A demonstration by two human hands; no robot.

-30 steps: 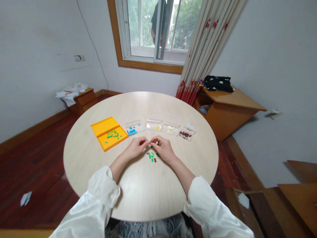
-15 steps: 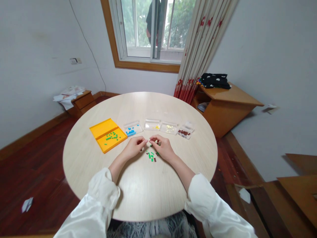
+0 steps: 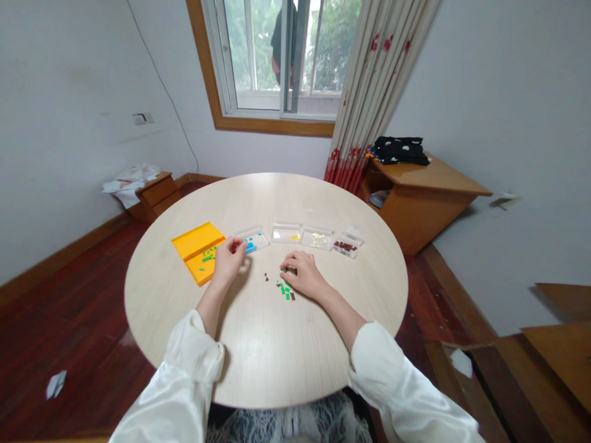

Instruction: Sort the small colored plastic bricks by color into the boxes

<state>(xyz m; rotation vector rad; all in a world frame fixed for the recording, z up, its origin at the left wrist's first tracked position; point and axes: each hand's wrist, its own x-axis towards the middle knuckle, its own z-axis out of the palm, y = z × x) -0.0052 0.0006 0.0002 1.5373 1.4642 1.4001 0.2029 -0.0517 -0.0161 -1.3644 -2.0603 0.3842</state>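
Left hand (image 3: 228, 257) curled, yellow-orange case (image 3: 196, 239) at its 9 o'clock, blue-piece box (image 3: 261, 242) at 2. Right hand (image 3: 303, 274) bent, green pieces (image 3: 283, 296) at 7. Grips: can't tell.

Bench (image 3: 272, 357), center of frame: pale wood-grain top, smooth, low sheen. Yellow case (image 3: 196, 241), left of center: opaque plastic, smooth. Clear boxes (image 3: 279, 229), center: transparent rigid plastic, glossy. Small blocks (image 3: 283, 296), center: plastic in appearance; finish too small to determine. Sleeves (image 3: 154, 397), lower left and lower right: satin-like cloth, glossy, creased. Floor (image 3: 60, 314), left side: dark wood, polished. Cabinet (image 3: 418, 212), right of center: wood, smooth, lightly glossy top. Folded fabric (image 3: 401, 151), on the cabinet: cloth, matt. Curtain (image 3: 369, 74), upper center-right: cloth, matt, pleated. Window (image 3: 256, 61), top center: clear, smooth glass panes, wood surround.
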